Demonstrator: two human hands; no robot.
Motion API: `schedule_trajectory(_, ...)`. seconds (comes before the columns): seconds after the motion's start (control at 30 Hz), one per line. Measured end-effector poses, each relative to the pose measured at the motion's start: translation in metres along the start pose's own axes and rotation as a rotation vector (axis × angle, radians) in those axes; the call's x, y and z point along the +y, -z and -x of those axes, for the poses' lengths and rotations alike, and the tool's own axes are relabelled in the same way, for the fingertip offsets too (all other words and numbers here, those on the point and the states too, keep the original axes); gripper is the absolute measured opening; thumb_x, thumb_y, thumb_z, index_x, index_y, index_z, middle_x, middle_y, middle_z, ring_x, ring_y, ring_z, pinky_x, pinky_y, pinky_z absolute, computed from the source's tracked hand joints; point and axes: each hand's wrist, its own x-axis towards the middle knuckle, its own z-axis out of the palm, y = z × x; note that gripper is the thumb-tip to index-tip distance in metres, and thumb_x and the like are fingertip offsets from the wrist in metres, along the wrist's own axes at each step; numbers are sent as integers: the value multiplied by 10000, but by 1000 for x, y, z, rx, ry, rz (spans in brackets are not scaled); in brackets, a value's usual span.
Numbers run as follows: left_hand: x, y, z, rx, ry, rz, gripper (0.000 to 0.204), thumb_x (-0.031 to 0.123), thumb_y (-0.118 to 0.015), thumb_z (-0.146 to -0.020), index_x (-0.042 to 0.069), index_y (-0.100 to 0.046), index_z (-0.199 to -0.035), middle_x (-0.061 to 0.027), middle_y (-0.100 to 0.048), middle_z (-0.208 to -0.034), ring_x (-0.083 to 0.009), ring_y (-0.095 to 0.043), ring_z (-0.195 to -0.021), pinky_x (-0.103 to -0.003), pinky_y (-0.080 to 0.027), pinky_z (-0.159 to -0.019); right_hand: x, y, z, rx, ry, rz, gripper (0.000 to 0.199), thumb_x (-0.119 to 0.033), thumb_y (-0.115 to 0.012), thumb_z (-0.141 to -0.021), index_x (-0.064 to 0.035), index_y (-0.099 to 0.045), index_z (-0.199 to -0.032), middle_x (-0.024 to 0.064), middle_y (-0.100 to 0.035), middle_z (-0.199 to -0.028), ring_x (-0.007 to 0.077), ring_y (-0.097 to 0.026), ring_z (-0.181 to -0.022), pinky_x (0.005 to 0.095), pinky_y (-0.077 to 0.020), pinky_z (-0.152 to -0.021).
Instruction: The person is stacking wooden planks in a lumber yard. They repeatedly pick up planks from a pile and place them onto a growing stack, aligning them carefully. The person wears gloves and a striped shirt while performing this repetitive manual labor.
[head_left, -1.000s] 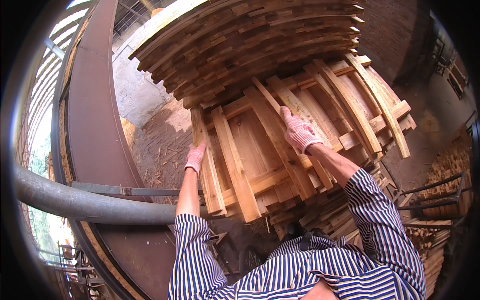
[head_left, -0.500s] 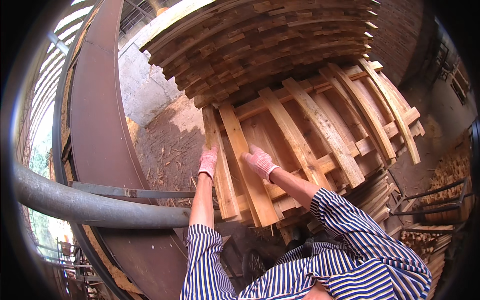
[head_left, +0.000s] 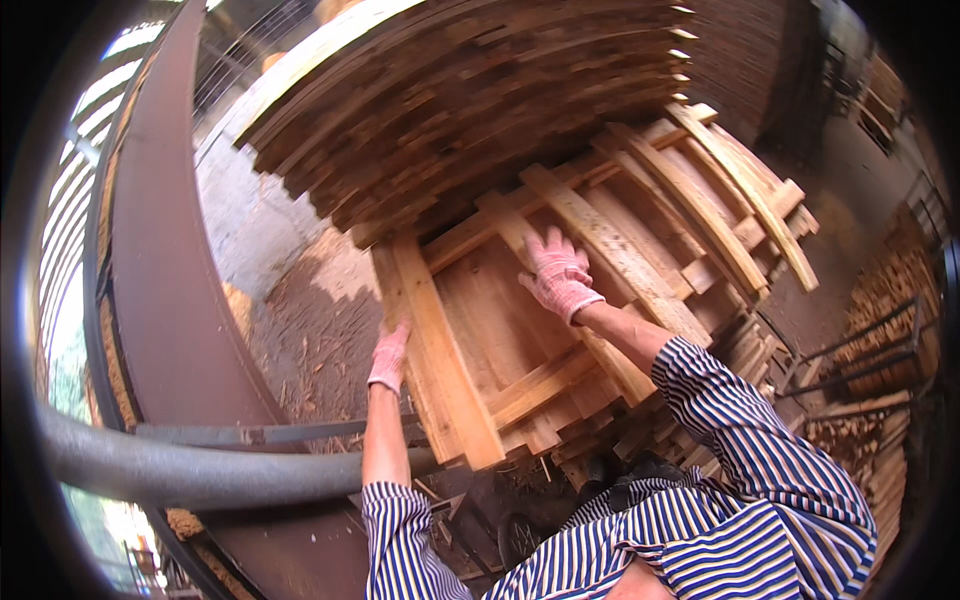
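Both my hands wear pinkish knitted gloves. My left hand (head_left: pixel 391 355) is at the outer edge of the leftmost wooden board (head_left: pixel 408 350), thumb side against it and the other fingers mostly hidden by the edge. A second wooden board (head_left: pixel 452 360) lies right beside that one, touching or nearly so. My right hand (head_left: pixel 560 277) is open, its fingers spread over the third wooden board (head_left: pixel 606 362), touching or just above it. These boards lie across crosswise strips (head_left: pixel 540 385) on a layer of planks (head_left: pixel 490 310).
A tall stack of boards (head_left: pixel 480 120) rises behind the layer. More spaced boards (head_left: pixel 690 200) lie to the right. At left are a brown metal beam (head_left: pixel 160 250) and a thick grey pipe (head_left: pixel 220 475). A metal rack with stacked wood (head_left: pixel 870 370) stands at far right.
The second board has shifted left against the leftmost one. My right hand has let go of it and moved right to the third board, fingers spreading. My left hand stays by the outer edge.
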Motion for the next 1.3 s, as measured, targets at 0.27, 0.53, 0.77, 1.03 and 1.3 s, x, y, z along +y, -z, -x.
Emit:
schedule_trajectory(0.27,17,-40,-15,-7,-58,232,856,586,-640,-919,47,-383,-1532,-199,-557,-1422,-335,-595,-1217,-413,-488,-1001,-47,-29,-13,-174,-149,-418,509,-421,-525,-974,-136,-455,-1390,313,-548,-1290,469,-628,-1103,555,-524,-902)
schedule_trajectory(0.53,-22,1,-7,147,-7,85,892,632,-582,-924,7,-382,-1528,-243,-581,-1392,-357,-589,-1227,-416,-448,-1037,-29,29,-13,-224,142,84,554,-464,-426,-995,-37,-486,-1342,253,-606,-1284,357,-601,-1187,567,-444,-993)
schedule_trajectory(0.77,-9,-7,-8,55,50,93,859,621,-574,-932,23,-395,-1523,-223,-555,-1437,-351,-542,-1297,-410,-418,-1069,54,62,-10,-248,-148,-15,574,-207,-558,-956,-273,-419,-1509,231,-627,-1141,302,-688,-872,506,-580,-709)
schedule_trajectory(1.03,11,-31,-18,117,-135,194,765,539,-652,-938,10,-481,-1464,-199,-600,-1361,-308,-623,-1128,-429,-520,-945,-124,-10,-8,-274,20,-179,515,-456,-528,-995,-140,-499,-1400,300,-570,-1268,456,-615,-1121,539,-526,-916)
schedule_trajectory(1.3,-42,79,-6,111,-104,119,704,515,-607,-972,-59,-536,-1374,-174,-687,-1171,-299,-667,-1001,-419,-538,-899,-82,29,-21,-140,372,-273,718,-410,-593,-927,-165,-332,-1550,281,-559,-1336,453,-538,-1246,601,-456,-958)
